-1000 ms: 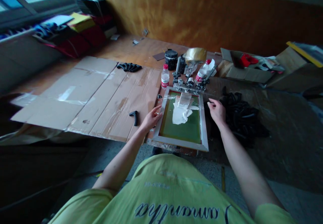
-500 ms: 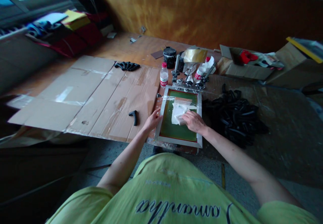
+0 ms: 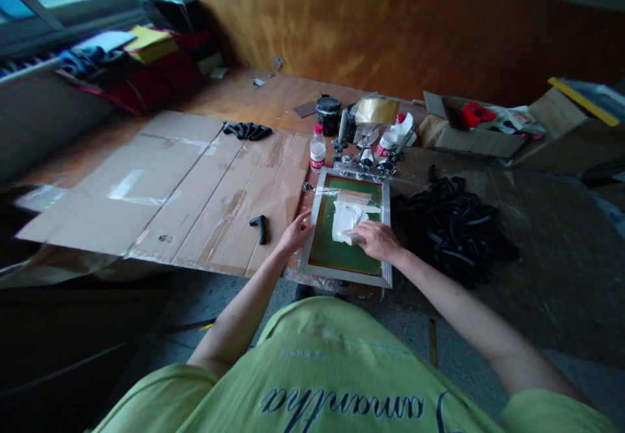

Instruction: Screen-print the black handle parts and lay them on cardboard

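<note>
Screen-printing frame (image 3: 342, 277) sits at 12 o'clock, long axis running toward its hinge clamps (image 3: 366, 166). Right hand (image 3: 378, 239) clasps a white wad (image 3: 344, 221) on the green mesh (image 3: 336, 257), partly covering it. Left hand (image 3: 295, 234) lies against the left rim; grip cannot be determined. Beyond, a plastic bottle (image 3: 318, 150) appears to hold clear liquid; a black tin (image 3: 329, 115) is lidded, contents hidden.

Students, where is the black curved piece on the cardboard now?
In the head view, the black curved piece lies on the cardboard, left of the person's left hand and the screen frame.
</note>
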{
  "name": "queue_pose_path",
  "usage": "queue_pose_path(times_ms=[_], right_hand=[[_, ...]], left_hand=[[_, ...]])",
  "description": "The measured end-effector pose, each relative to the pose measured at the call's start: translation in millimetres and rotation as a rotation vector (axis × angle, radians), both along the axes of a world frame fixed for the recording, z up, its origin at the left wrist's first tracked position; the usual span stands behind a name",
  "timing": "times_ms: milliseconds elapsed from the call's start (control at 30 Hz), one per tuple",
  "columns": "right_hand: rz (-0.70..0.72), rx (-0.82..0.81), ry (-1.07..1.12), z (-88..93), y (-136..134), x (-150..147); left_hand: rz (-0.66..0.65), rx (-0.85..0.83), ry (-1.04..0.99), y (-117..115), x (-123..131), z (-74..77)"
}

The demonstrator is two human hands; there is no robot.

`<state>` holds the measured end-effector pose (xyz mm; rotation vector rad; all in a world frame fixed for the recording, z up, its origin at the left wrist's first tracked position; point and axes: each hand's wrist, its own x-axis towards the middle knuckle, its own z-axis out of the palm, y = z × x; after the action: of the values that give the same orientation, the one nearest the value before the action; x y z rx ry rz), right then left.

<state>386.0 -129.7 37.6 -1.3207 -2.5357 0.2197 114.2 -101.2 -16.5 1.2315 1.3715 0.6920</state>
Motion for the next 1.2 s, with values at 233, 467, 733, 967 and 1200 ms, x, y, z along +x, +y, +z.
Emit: queue_pose_path(times_ms=[233,467,733,967,1200], right_hand=[[-0.428,0.072,0.137,59.1,75.0,19.4],[-0.825,-0.015,0.259,34.5,63.6,96.6],[-0.455,-0.100,-0.147,-43.9,6.3,18.9],[-0.451,-0.035,0.049,-21.2,-16.1,-31.5],[-0.275,0.096,0.011,-16.8,25.2,33.7]], left_hand=[[0.004,-0.018,-0.161,1.8,-2.6,53.9],[0.170,0.256,-0.365,36.0,20.0,143.0],[0.286,0.359,-0.417,54.2,51.7,164.0],[-0.087,-0.382,-0.342,-49.8,80.4,65.2],[0.281,-0.257,-0.185,-18.9,10.7,39.9]])
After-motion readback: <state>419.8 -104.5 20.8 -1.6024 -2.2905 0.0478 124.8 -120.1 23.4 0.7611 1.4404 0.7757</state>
